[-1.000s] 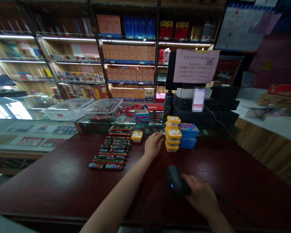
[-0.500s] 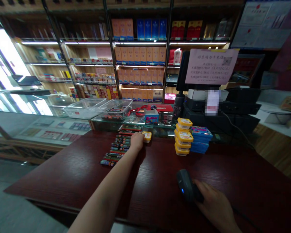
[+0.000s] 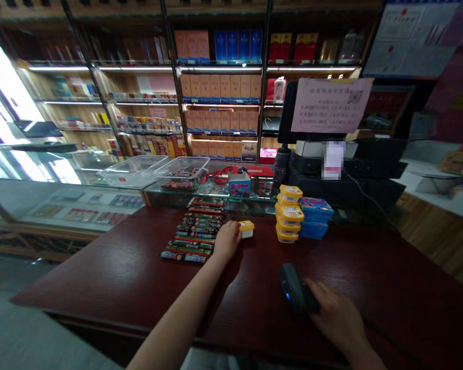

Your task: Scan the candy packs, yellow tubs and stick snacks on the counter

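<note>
My left hand (image 3: 228,240) is closed on a small plastic tub with a yellow lid (image 3: 247,229), just right of a row of slim dark packets (image 3: 195,231) on the counter. In my right hand (image 3: 334,313) is a black barcode scanner (image 3: 293,288) with a small blue light, its head angled up and left. Several more yellow-lidded tubs (image 3: 289,213) form a stack beyond the scanner. Blue boxes (image 3: 314,218) are piled against the stack's right side.
The dark wooden counter (image 3: 111,277) meets a raised glass shelf holding a clear plastic bin (image 3: 183,173) and a small blue-pink box (image 3: 239,183). A monitor stand with a paper sign (image 3: 332,105) rises at the right. Stocked shelves line the back wall.
My left hand has drawn the yellow-lidded tub nearer and to the right, away from the packets. My right hand keeps the scanner in nearly the same place.
</note>
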`<action>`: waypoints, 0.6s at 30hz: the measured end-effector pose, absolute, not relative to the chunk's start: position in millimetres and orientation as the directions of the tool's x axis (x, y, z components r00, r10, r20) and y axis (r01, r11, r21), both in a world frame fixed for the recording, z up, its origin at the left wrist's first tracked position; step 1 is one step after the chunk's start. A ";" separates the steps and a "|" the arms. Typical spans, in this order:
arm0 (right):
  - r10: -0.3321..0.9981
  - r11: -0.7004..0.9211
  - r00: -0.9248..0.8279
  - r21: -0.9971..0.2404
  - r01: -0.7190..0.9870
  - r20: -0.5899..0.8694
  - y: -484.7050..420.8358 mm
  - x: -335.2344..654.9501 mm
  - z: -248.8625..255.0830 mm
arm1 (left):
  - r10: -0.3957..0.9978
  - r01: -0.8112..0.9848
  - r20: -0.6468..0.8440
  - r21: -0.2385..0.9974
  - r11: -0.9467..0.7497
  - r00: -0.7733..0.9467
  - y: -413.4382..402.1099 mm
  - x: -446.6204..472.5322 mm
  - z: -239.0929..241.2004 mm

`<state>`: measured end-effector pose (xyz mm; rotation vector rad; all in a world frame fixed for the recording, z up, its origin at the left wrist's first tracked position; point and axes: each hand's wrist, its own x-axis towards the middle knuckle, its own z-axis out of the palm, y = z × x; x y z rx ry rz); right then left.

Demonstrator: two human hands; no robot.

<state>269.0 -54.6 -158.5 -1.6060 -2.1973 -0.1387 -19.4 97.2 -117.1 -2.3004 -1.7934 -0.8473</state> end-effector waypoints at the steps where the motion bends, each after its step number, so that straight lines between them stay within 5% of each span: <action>1: 0.894 0.323 -0.242 -0.167 0.931 0.378 -55.0 268.3 -156.7 | 0.843 0.895 0.522 0.303 -0.326 0.130 92.0 -18.1 -122.6; 5: 0.926 0.284 -0.196 -0.254 0.924 0.324 -56.7 262.7 -144.5 | 0.768 0.789 0.638 0.447 -0.422 0.050 78.2 -12.3 -140.6; 12: 0.965 0.211 -0.073 -0.576 0.789 0.253 -67.5 240.4 -111.4 | 0.743 0.620 0.657 0.638 -0.456 -0.130 77.5 -14.2 -146.6; 18: 0.966 0.198 -0.040 -0.633 0.748 0.255 -69.8 234.7 -109.2 | 0.777 0.484 0.625 0.702 -0.523 -0.068 84.4 -18.4 -154.7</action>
